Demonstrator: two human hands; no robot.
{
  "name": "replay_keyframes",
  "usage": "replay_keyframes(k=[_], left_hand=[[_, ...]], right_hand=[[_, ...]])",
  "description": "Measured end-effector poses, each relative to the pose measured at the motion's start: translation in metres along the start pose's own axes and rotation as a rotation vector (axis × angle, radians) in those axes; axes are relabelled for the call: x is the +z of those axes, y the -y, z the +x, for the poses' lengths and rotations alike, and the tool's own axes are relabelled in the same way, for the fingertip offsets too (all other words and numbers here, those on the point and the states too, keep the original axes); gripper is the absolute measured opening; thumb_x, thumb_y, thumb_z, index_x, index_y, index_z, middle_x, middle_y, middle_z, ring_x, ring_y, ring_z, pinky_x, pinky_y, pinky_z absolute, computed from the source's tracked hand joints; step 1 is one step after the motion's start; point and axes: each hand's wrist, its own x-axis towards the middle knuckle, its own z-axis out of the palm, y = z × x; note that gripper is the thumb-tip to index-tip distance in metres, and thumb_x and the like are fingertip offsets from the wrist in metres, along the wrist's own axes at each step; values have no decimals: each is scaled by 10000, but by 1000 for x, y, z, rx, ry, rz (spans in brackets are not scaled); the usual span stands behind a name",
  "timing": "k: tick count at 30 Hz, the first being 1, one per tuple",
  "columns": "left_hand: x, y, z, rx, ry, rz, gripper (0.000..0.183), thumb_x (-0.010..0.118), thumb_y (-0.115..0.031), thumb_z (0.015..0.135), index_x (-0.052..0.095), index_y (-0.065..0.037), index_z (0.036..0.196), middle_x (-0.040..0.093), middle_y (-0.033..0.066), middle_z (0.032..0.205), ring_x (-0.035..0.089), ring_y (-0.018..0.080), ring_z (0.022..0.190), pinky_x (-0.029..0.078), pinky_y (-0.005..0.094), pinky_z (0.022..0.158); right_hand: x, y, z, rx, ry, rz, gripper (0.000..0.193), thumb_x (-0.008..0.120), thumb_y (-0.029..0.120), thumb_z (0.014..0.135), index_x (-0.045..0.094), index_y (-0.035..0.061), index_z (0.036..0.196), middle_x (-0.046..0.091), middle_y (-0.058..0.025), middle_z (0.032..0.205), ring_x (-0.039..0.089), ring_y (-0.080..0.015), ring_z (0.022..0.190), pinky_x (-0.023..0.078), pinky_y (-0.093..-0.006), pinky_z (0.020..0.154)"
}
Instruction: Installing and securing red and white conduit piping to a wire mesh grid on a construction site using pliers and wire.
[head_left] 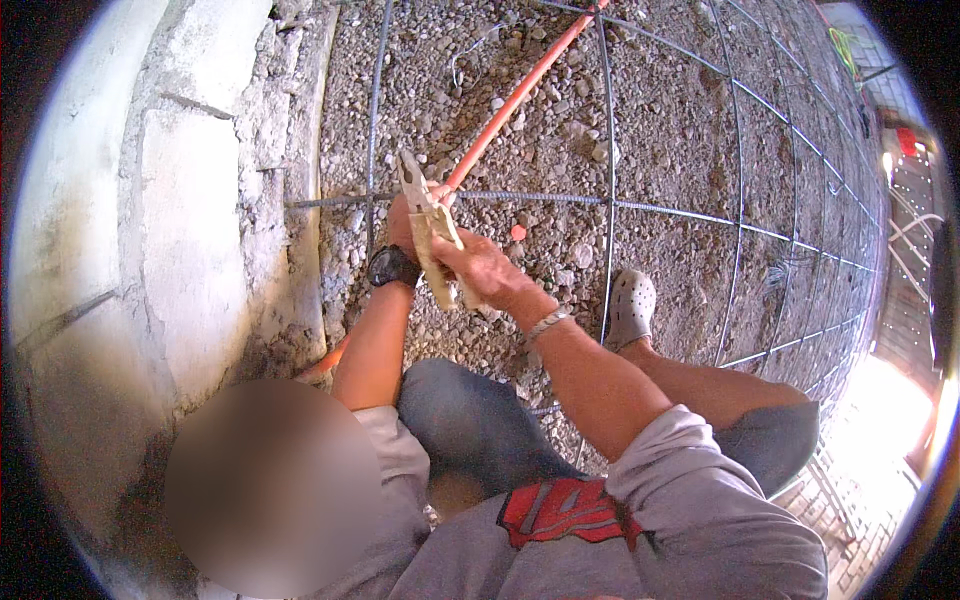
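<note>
My right hand (482, 270) is closed around a pair of pliers (414, 185) with worn, pale-coated handles. The metal jaws point away from me, up and to the left. My left hand (402, 225), below a black watch, is partly hidden behind the pliers. Its fingers are closed at the spot where an orange tube (520, 95) meets a crosswise steel reinforcing bar (540, 198). The tube slants from the far side down to my hand, and a piece of it shows again near the wall.
A block wall (190, 230) rises at the left. A grid of steel bars (740, 150) lies over gravel (560, 240), spreading right. My foot in a light clog (632, 305) is beside a bar. A small orange piece (518, 233) lies on the stones.
</note>
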Motion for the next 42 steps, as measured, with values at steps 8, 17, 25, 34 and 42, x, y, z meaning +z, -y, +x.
replay_keyframes(k=[8,17,25,34,42], left_hand=[[-13,-14,2,262,3,375,147,580,-180,775,627,-58,840,629,122,835,606,323,749,488,406,648],[-9,-30,6,39,-18,215,138,608,-174,804,664,-49,815,634,109,795,606,309,735,485,410,657],[-12,-24,6,34,30,202,156,615,-186,800,668,-45,841,632,113,830,602,315,754,484,416,666],[-12,-25,5,-2,31,201,142,630,-186,778,674,-65,837,638,101,829,609,298,757,487,398,660],[-11,-25,4,3,16,194,130,643,-184,765,675,-73,825,641,94,817,612,292,747,488,390,659]], right_hand=[[19,-36,-7,133,-19,729,281,582,222,878,527,26,1072,582,-93,945,605,-239,802,538,-425,662],[-57,-23,-40,94,11,676,422,600,251,847,468,-28,1134,618,-180,983,637,-284,867,551,-409,726],[-98,8,-33,382,90,-313,341,646,302,797,618,-33,849,648,-96,730,628,-163,649,500,-301,585],[-81,37,-6,290,74,-844,459,632,436,714,649,-16,793,630,-113,690,570,-190,592,460,-338,584],[-79,48,-13,284,88,-846,458,626,430,717,639,-23,780,631,-111,677,581,-201,578,464,-341,572]])
